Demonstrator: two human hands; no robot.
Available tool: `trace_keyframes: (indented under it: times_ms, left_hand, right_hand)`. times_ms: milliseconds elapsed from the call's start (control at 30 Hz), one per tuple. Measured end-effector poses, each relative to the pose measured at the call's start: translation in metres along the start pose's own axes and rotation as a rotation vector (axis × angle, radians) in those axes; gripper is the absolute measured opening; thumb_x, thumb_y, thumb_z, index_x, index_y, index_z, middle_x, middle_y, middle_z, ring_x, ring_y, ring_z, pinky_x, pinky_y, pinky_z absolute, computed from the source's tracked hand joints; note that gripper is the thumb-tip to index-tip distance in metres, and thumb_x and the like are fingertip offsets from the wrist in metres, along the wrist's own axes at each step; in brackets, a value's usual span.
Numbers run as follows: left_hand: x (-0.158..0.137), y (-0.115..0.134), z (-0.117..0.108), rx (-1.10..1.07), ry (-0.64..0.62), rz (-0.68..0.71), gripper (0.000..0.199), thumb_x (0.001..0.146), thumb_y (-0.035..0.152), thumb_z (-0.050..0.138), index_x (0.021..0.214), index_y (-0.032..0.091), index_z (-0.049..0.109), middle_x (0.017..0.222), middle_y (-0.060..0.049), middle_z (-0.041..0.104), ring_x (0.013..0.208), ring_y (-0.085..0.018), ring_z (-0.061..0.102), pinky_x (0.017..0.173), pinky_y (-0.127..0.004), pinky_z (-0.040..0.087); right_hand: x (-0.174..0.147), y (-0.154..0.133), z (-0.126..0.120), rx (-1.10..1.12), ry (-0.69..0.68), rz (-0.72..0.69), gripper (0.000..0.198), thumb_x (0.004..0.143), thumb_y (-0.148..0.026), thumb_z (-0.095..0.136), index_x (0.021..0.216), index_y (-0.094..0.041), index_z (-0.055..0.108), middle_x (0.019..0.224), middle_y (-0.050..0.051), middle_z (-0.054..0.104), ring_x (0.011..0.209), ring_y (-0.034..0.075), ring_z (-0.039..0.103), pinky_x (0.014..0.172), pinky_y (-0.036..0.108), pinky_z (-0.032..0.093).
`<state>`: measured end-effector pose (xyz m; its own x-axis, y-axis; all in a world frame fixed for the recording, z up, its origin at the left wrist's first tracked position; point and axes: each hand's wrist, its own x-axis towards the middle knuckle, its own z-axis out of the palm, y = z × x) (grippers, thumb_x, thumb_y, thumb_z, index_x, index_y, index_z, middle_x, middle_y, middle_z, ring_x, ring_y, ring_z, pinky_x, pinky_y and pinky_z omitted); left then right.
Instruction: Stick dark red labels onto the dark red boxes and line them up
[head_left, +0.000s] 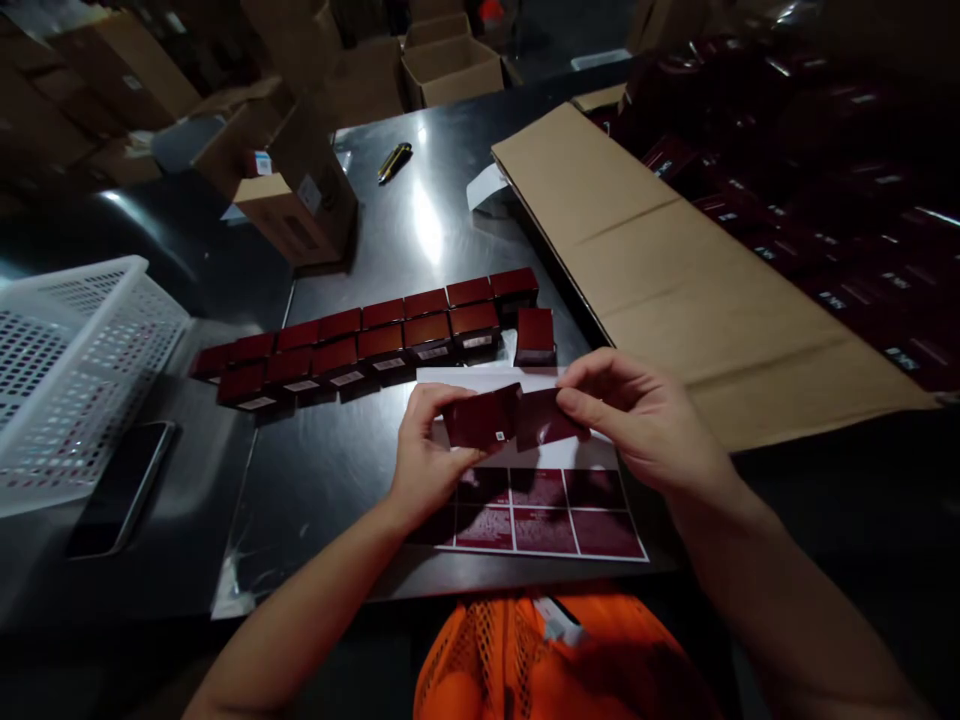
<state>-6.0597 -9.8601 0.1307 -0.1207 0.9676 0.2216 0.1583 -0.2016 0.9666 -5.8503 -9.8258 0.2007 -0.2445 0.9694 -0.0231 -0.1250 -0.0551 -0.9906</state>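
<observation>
My left hand point(431, 455) is closed around a small dark red box point(481, 420) with a tiny white square mark on its face. Between thumb and forefinger, my right hand point(637, 415) pinches a dark red sticker point(546, 418), its left edge right beside the box; whether they touch I cannot tell. Below both hands lies a white sheet of dark red stickers point(536, 530), with bare white backing in its upper part. Two rows of small red boxes point(382, 345) stand just beyond, several with white barcode labels. One single red box point(535, 335) sits apart at their right end.
To the left are a white plastic basket point(142, 310) and a phone point(124, 490). An open cardboard box point(307, 200) and a yellow-black utility knife point(395, 162) rest on the metal table point(322, 480). At right, a large cardboard flap point(637, 250) borders many dark red boxes point(862, 250).
</observation>
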Motion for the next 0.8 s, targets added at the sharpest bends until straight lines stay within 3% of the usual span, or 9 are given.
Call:
trace_keyframes:
  times_ms: [200,400,567,800]
  left_hand:
    - [-0.001,0.003,-0.001,-0.077,-0.063,0.062,0.051,0.071,0.021,0.082,0.116,0.03,0.06,0.111,-0.001,0.062,0.096,-0.015,0.063,0.08,-0.026,0.053]
    - [0.001,0.009,-0.004,0.014,-0.208,0.162,0.04,0.073,0.025,0.082,0.11,0.028,0.068,0.109,-0.005,0.066,0.104,-0.02,0.063,0.088,-0.032,0.055]
    - [0.0,0.011,-0.004,0.071,-0.214,0.106,0.042,0.068,0.028,0.086,0.108,0.026,0.072,0.106,-0.007,0.068,0.099,-0.02,0.065,0.079,-0.03,0.057]
    - [-0.001,0.016,-0.003,0.119,-0.197,0.135,0.039,0.07,0.029,0.085,0.107,0.027,0.073,0.104,-0.006,0.069,0.098,-0.019,0.066,0.073,-0.027,0.058]
  right_hand:
    - [0.001,0.002,-0.001,0.017,0.035,-0.022,0.016,0.075,-0.03,0.085,0.079,-0.022,0.072,0.072,-0.003,0.067,0.062,0.008,0.06,0.058,0.016,0.05]
    - [-0.004,0.0,0.002,-0.158,0.029,-0.021,0.02,0.075,-0.035,0.083,0.075,-0.02,0.071,0.068,-0.001,0.067,0.059,0.011,0.059,0.053,0.02,0.048]
    - [-0.01,-0.001,0.007,-0.361,0.016,-0.029,0.021,0.077,-0.039,0.08,0.075,-0.019,0.073,0.068,0.001,0.067,0.061,0.014,0.06,0.053,0.023,0.048]
    - [-0.013,0.001,0.012,-0.48,0.063,-0.047,0.017,0.08,-0.036,0.078,0.076,-0.021,0.074,0.066,0.0,0.068,0.062,0.015,0.063,0.054,0.023,0.05]
